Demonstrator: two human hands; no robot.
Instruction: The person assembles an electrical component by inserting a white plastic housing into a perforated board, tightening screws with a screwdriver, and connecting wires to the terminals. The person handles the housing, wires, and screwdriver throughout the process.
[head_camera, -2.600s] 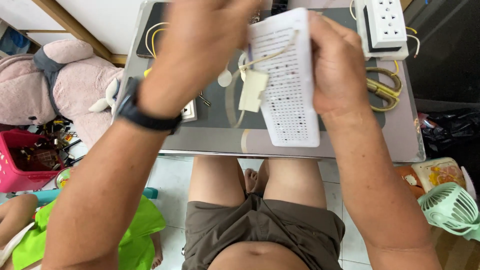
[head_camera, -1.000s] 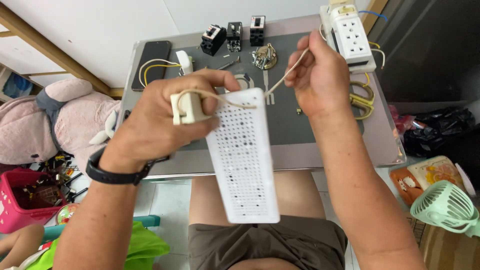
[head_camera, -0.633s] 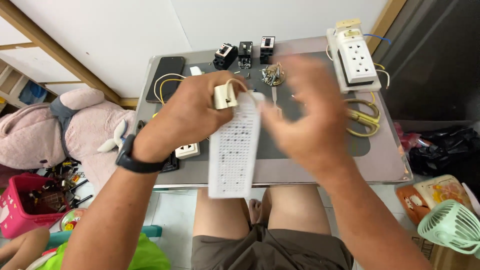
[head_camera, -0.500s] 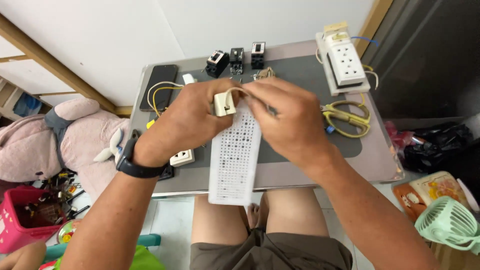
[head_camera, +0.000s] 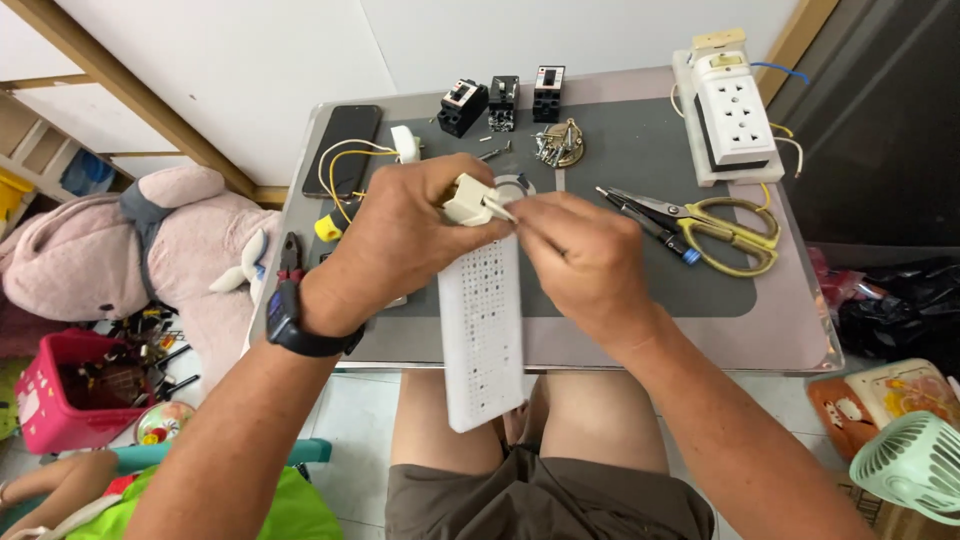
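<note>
My left hand (head_camera: 400, 235) grips a small cream plug block (head_camera: 468, 198) at the top end of a long white perforated board (head_camera: 482, 330), which slopes down over the table edge toward my lap. My right hand (head_camera: 580, 255) is closed beside it, its fingertips pinching a thin cream wire (head_camera: 503, 209) that runs into the block. Both hands meet above the grey mat (head_camera: 640, 260) on the small table (head_camera: 800, 330). A black watch (head_camera: 300, 328) sits on my left wrist.
Yellow-handled scissors (head_camera: 725, 232) and a dark tool (head_camera: 650, 222) lie right of my hands. A white socket strip (head_camera: 735, 110) is at the back right; three black breakers (head_camera: 505, 98), screws (head_camera: 555, 145), a phone (head_camera: 342, 148) are behind. Pink plush toy (head_camera: 110, 260), red basket (head_camera: 65, 395), green fan (head_camera: 915, 465).
The board has come down from in front of the camera to the table edge. My right hand, earlier holding the wire out to the right, has closed in on the plug block.
</note>
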